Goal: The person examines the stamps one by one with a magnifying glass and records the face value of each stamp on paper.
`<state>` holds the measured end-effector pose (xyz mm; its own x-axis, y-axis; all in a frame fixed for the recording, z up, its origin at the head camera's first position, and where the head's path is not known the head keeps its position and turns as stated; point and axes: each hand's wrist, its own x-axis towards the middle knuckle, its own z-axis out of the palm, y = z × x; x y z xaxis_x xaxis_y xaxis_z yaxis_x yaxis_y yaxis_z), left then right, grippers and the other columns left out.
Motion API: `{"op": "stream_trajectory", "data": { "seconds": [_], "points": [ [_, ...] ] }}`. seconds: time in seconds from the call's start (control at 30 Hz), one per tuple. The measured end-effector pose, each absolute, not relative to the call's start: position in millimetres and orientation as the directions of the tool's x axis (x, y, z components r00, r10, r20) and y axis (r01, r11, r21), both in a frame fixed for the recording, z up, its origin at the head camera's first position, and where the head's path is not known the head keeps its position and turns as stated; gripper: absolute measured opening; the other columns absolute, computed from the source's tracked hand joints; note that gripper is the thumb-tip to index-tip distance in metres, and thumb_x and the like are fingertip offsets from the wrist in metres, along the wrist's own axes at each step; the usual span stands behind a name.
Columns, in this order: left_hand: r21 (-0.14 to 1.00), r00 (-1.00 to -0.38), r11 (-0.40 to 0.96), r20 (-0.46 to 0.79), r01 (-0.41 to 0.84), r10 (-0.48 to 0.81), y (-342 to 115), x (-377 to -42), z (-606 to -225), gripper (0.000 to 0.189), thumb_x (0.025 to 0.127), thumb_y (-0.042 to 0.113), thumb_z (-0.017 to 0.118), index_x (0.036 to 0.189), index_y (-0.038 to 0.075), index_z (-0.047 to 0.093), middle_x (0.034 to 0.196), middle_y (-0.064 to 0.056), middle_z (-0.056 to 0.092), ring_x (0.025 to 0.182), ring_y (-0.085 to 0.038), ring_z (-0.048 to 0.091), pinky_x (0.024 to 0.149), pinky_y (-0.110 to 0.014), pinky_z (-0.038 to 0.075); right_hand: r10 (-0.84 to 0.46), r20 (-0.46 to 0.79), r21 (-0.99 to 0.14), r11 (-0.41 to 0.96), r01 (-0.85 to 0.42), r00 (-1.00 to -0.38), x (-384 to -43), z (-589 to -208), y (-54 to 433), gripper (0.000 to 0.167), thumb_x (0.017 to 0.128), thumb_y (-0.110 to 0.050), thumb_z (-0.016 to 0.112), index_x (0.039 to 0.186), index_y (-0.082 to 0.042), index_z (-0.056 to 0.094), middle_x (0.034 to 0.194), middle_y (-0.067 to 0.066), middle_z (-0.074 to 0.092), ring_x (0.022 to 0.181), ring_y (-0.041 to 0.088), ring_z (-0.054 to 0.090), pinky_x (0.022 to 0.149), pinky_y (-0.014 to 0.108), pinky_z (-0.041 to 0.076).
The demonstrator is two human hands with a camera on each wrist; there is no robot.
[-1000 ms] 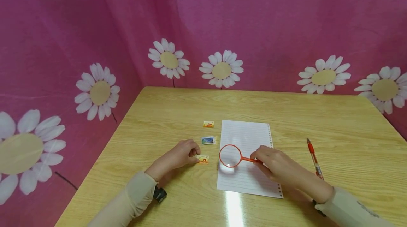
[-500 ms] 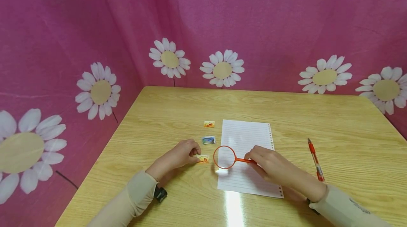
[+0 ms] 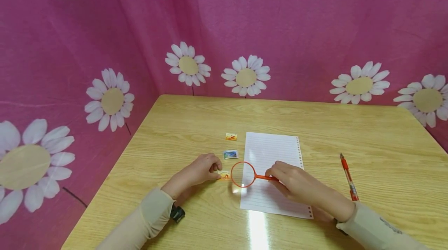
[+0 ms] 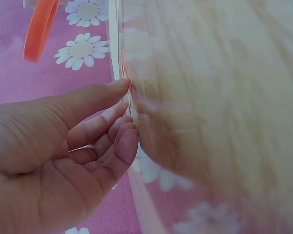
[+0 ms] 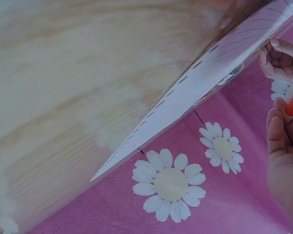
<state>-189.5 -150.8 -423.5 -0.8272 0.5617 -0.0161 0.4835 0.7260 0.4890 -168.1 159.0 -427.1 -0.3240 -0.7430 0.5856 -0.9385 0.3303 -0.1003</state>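
Note:
Gripped by its handle in my right hand [image 3: 297,183], an orange-rimmed magnifying glass [image 3: 264,177] hangs over the lined sheet's left edge. Its lens points left and its rim reaches the right edge of the near yellow-orange stamp [image 3: 225,176]. My left hand [image 3: 204,169] rests on the table with its thumb tip on that stamp's left end and the other fingers loosely bent. In the left wrist view, the thumb [image 4: 100,96] lies along the table surface at the stamp. A blue landscape stamp [image 3: 230,154] and another yellow stamp [image 3: 231,137] lie in a column beyond it.
The lined paper sheet [image 3: 269,151], punched along its right side, lies under the magnifying glass. Right of it lies a red pen [image 3: 347,172], partly beside the right sleeve. A pink daisy-print curtain [image 3: 297,28] borders the wooden table [image 3: 168,125] behind and at left.
My right hand has moved left with the magnifying glass, bringing the lens from over the paper to the near stamp's edge. My left hand has stayed at the stamp.

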Motion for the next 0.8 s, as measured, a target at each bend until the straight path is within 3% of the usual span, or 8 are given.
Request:
{"op": "stream_trajectory", "data": {
  "seconds": [0.43,0.8],
  "points": [
    [0.490,-0.831,0.733,-0.032,0.471,0.555,-150.7,-189.8,-424.1,0.015,0.083,0.009,0.077,0.090,0.003,0.065,0.084,-0.006,0.059,0.075,-0.009,0.050,0.068,-0.016,0.041,-0.755,0.562,-0.095,0.347,-0.933,-0.338,-168.3,-427.7,153.0,0.030,0.105,-0.027,0.038,0.095,-0.011,0.062,0.082,-0.007,0.059,0.074,0.000,0.052,0.067,0.013,0.046],
    [0.491,-0.830,0.731,-0.027,0.474,0.557,-150.9,-190.8,-425.5,0.015,0.083,0.010,0.077,0.090,0.004,0.065,0.084,-0.005,0.059,0.075,-0.009,0.050,0.069,-0.017,0.042,-0.762,0.563,-0.101,0.320,-0.942,-0.320,-168.4,-426.7,149.7,0.007,0.099,-0.015,0.056,0.098,-0.011,0.061,0.084,-0.006,0.059,0.075,0.001,0.053,0.067,0.014,0.047]
  ]
}}
